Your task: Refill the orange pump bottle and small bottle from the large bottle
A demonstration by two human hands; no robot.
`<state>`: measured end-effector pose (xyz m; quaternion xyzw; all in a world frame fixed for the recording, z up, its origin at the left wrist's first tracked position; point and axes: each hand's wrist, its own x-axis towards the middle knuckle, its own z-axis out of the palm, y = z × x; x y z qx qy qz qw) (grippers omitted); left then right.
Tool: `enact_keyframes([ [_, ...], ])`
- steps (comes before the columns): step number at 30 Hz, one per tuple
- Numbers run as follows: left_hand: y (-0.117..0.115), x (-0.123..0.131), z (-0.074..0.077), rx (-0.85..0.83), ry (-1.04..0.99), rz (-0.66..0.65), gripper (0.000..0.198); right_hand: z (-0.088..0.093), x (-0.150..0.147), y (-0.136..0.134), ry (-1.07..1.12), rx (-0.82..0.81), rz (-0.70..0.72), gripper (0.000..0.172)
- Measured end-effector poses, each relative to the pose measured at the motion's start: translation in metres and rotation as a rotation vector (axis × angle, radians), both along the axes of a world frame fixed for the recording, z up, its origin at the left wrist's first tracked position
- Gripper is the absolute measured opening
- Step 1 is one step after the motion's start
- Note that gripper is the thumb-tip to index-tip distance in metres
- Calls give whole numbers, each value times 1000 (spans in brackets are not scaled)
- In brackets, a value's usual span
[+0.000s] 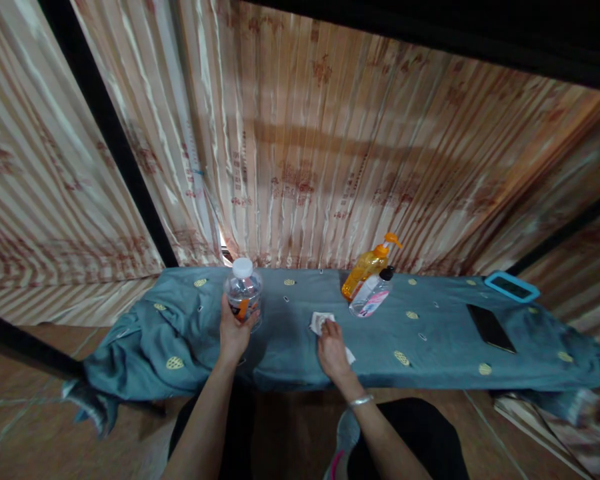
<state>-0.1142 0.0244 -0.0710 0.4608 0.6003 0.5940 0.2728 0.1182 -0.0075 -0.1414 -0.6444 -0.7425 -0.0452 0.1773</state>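
Observation:
My left hand (235, 335) is wrapped round a clear plastic bottle (250, 288) with a white cap and an orange and black label. The bottle stands upright on the green cloth. My right hand (333, 347) rests on a crumpled white tissue (322, 321), its fingers bunched over it. Part of the white material also shows beside the wrist. Right of that hand stand an amber pump bottle (362, 270) with an orange top and a clear bottle (373, 297) with a black cap and a pink and white label.
A green patterned cloth (290, 360) covers the long narrow table. On its right lie a black phone-like slab (491, 328) and a blue-framed object (512, 287). Striped curtains (300, 153) hang behind, with a dark pole (110, 127) at the left.

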Motion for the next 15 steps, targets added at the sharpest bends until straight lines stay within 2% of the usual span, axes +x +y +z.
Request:
enact_keyframes([
  [3, 0, -1, -2, 4, 22, -1, 86, 6, -61, 2, 15, -1, 257, 41],
  [5, 0, -1, -3, 24, 32, -13, 86, 17, -77, 1, 28, 8, 384, 41],
  [7, 0, -2, -3, 26, 49, -24, 86, 32, -73, 3, 26, 19, 447, 41],
  [10, 1, -3, -4, -2, 76, -16, 85, 51, -48, 10, -37, 53, 437, 38],
  [12, 2, -3, -5, -5, 71, -8, 84, 54, -29, 14, -103, 58, 463, 40],
  [15, 2, -3, -5, 14, 31, -15, 82, 46, -10, 13, -122, -74, 535, 60],
])
